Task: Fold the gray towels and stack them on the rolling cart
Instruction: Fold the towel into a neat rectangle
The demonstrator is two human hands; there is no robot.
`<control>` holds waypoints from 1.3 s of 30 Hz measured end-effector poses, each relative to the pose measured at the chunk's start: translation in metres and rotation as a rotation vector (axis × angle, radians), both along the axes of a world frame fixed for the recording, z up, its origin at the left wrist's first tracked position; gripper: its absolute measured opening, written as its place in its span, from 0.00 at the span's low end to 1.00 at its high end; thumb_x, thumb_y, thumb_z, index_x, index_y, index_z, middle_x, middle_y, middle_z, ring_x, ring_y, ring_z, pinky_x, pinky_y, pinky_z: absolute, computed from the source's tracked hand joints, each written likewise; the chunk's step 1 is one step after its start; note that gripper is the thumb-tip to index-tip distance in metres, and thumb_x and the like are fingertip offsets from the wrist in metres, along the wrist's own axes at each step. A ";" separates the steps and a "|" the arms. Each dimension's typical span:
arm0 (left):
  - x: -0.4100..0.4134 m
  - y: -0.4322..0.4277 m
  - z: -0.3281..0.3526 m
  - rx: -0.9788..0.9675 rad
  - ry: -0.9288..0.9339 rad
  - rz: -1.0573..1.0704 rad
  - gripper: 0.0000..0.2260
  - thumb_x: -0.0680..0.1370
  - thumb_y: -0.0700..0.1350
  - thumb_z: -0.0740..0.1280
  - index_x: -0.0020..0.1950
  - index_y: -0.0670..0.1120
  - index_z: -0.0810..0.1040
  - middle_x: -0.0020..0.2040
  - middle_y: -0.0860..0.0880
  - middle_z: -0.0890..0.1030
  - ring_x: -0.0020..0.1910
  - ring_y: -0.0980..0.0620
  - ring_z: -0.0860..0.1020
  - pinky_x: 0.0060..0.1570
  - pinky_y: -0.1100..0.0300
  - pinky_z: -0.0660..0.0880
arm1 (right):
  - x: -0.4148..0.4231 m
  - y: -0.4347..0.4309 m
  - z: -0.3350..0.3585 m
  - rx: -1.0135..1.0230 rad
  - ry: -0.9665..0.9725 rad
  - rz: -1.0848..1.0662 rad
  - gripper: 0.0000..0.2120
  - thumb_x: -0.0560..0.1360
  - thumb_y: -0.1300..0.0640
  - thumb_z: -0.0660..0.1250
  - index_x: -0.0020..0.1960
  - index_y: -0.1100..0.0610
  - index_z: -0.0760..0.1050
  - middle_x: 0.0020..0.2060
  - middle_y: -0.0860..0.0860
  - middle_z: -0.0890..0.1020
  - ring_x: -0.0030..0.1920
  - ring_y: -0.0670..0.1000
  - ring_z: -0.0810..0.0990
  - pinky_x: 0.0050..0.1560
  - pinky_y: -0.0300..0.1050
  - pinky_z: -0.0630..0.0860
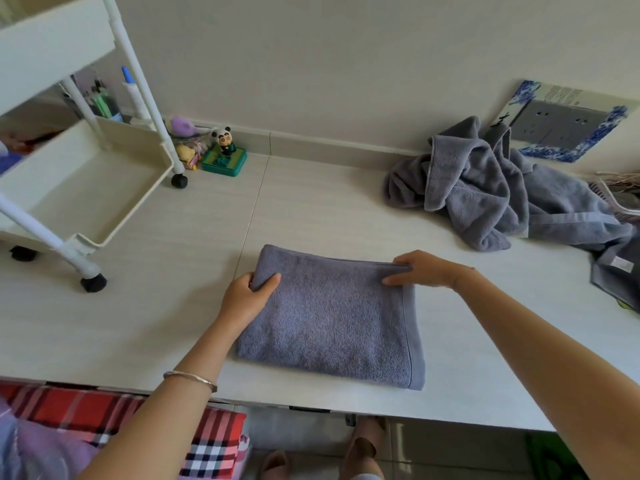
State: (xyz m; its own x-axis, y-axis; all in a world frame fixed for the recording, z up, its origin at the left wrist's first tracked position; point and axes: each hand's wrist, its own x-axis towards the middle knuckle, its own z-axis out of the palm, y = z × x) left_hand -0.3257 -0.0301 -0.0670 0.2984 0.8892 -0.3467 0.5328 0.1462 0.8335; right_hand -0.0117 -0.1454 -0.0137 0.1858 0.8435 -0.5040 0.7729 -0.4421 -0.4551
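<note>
Head view, starting at the left: is anything on the rolling cart [86, 192] yet?

No. Its lower tray shows bare, and no towel lies on what is visible of the shelf above. By my reading, stacking has not begun.

And the left hand [247, 296]?

It grips the far left corner of the folded towel [329, 323], fingers curled under the edge and thumb pressed on top.

Where does that towel sit?

Flat on the table [173, 323], near the front edge, well apart from the cart. It is a neat rectangle, so I judge this one folded, or one fold short.

Right hand [420, 270]?

It holds the far right corner, fingers wrapped over the far edge and thumb lying along the top. Both hands look closed on the cloth, perhaps to lift it or to double it over; I cannot tell which.

What is left?

A crumpled pile of gray towels [485, 192] waits at the right, against the wall. How many are in it I cannot count.
</note>
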 end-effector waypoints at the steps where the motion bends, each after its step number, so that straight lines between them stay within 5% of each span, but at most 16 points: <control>1: 0.000 0.001 0.002 -0.007 0.013 0.003 0.16 0.73 0.57 0.70 0.47 0.44 0.78 0.43 0.48 0.81 0.43 0.48 0.80 0.44 0.53 0.76 | 0.004 -0.006 -0.001 0.039 0.091 -0.076 0.17 0.71 0.46 0.72 0.35 0.54 0.69 0.32 0.46 0.71 0.38 0.47 0.69 0.35 0.35 0.63; 3: 0.001 0.000 0.003 -0.007 0.040 -0.001 0.17 0.72 0.58 0.70 0.50 0.46 0.77 0.44 0.51 0.80 0.43 0.50 0.79 0.45 0.56 0.75 | 0.006 -0.017 -0.003 0.090 0.271 -0.224 0.12 0.73 0.51 0.72 0.44 0.59 0.75 0.40 0.47 0.75 0.45 0.48 0.72 0.45 0.39 0.70; 5: 0.002 0.001 0.001 0.015 0.063 -0.021 0.17 0.71 0.58 0.71 0.50 0.47 0.77 0.44 0.51 0.81 0.43 0.50 0.80 0.45 0.55 0.76 | 0.006 -0.023 -0.008 0.124 0.347 -0.300 0.08 0.73 0.55 0.71 0.46 0.57 0.75 0.40 0.48 0.76 0.46 0.49 0.72 0.45 0.43 0.71; 11: 0.006 -0.004 -0.004 0.083 0.123 -0.016 0.10 0.75 0.51 0.69 0.42 0.46 0.73 0.40 0.47 0.80 0.42 0.43 0.79 0.34 0.57 0.66 | -0.002 -0.019 -0.035 0.276 0.079 -0.375 0.14 0.69 0.55 0.75 0.48 0.57 0.73 0.41 0.51 0.75 0.43 0.50 0.71 0.36 0.31 0.65; 15: 0.007 -0.014 0.006 0.125 0.115 0.034 0.13 0.75 0.47 0.69 0.52 0.43 0.67 0.45 0.47 0.76 0.48 0.42 0.77 0.40 0.57 0.65 | -0.034 -0.028 -0.034 0.494 -0.013 -0.532 0.25 0.72 0.52 0.72 0.65 0.58 0.67 0.55 0.52 0.75 0.55 0.51 0.74 0.53 0.41 0.70; 18: 0.007 -0.021 0.015 0.535 0.257 -0.029 0.23 0.74 0.45 0.70 0.63 0.38 0.66 0.53 0.41 0.75 0.53 0.39 0.75 0.46 0.50 0.71 | -0.081 -0.036 -0.032 0.764 -0.266 -0.531 0.23 0.77 0.54 0.65 0.69 0.61 0.67 0.67 0.56 0.72 0.67 0.55 0.70 0.69 0.52 0.65; 21: 0.031 -0.032 0.014 0.924 0.288 -0.328 0.23 0.76 0.48 0.62 0.69 0.41 0.67 0.64 0.40 0.74 0.63 0.39 0.71 0.62 0.45 0.67 | -0.136 -0.030 -0.033 0.696 -0.282 -0.437 0.25 0.80 0.49 0.50 0.73 0.59 0.63 0.73 0.54 0.65 0.74 0.54 0.60 0.75 0.53 0.51; 25: 0.052 -0.045 -0.007 0.813 0.464 -0.597 0.26 0.78 0.55 0.46 0.74 0.50 0.64 0.74 0.46 0.66 0.74 0.42 0.62 0.72 0.44 0.49 | -0.169 -0.025 -0.060 0.534 -0.278 -0.300 0.31 0.77 0.44 0.42 0.75 0.56 0.61 0.75 0.51 0.60 0.76 0.52 0.53 0.76 0.55 0.47; 31: 0.044 -0.034 -0.024 0.704 0.593 -0.497 0.33 0.75 0.63 0.38 0.78 0.51 0.51 0.78 0.47 0.51 0.77 0.46 0.48 0.72 0.52 0.35 | -0.138 -0.052 -0.070 0.511 -0.405 -0.135 0.28 0.78 0.37 0.49 0.75 0.47 0.59 0.75 0.48 0.61 0.76 0.50 0.56 0.75 0.48 0.48; 35: 0.039 -0.026 -0.020 0.635 0.618 -0.437 0.38 0.72 0.66 0.35 0.78 0.48 0.46 0.78 0.46 0.46 0.77 0.46 0.43 0.73 0.50 0.40 | -0.102 -0.079 -0.069 0.420 -0.400 -0.252 0.35 0.75 0.31 0.43 0.77 0.47 0.54 0.76 0.42 0.54 0.76 0.47 0.50 0.75 0.47 0.48; 39: 0.037 -0.023 -0.013 0.518 0.570 -0.392 0.35 0.78 0.65 0.45 0.78 0.45 0.43 0.78 0.47 0.42 0.77 0.45 0.42 0.75 0.50 0.45 | -0.083 -0.092 -0.065 0.356 -0.309 -0.275 0.39 0.72 0.29 0.42 0.78 0.47 0.47 0.76 0.41 0.48 0.77 0.47 0.47 0.75 0.46 0.46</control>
State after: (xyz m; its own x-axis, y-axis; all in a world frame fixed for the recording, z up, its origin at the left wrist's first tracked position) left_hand -0.2891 -0.0531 -0.0805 0.5203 0.8461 -0.1162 0.8226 -0.4599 0.3345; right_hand -0.0950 -0.2375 -0.0783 0.5176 0.8516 -0.0826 0.7723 -0.5066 -0.3832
